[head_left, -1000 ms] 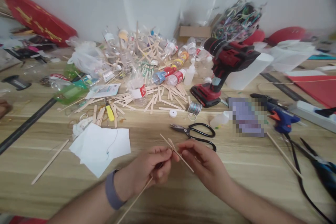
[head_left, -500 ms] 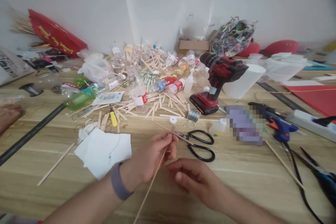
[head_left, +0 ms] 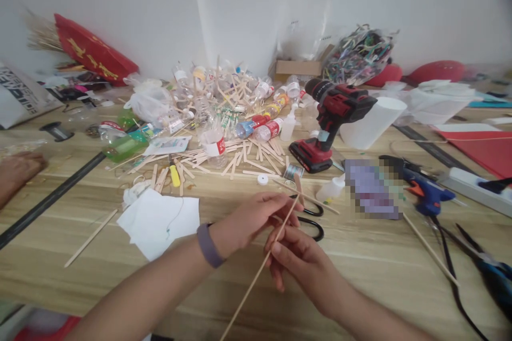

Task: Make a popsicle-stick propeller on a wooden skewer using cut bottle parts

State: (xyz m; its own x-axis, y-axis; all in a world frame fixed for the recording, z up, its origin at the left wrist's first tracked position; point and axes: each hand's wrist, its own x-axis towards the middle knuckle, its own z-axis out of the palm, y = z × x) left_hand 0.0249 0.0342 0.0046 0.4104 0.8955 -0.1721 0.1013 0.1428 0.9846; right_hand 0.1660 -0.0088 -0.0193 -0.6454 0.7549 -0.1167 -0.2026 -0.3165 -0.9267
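A long thin wooden stick [head_left: 252, 283] slants up from the table's near edge, pinched between the thumb and fingers of my right hand [head_left: 298, 258]. My left hand [head_left: 256, 221], with a purple band on its wrist, is closed around the wooden pieces near the stick's upper end. A short flat wooden piece [head_left: 298, 185] stands up beyond its fingertips, and another thin stick [head_left: 316, 201] crosses there. Black-handled scissors [head_left: 314, 228] lie just behind my hands, partly hidden by them. White paper sheets [head_left: 160, 224] are on the table to the left.
A red cordless drill [head_left: 336, 112] stands behind my hands. Plastic bottles [head_left: 214, 146] and scattered craft sticks [head_left: 196, 159] fill the back. To the right are a blue glue gun [head_left: 430, 197] and pliers [head_left: 488, 272]. Another person's hand [head_left: 20, 173] rests at far left.
My left hand has moved right, over part of the scissors. My right hand has closed on the long stick, whose upper end has shifted right. The crossing stick has moved right too.
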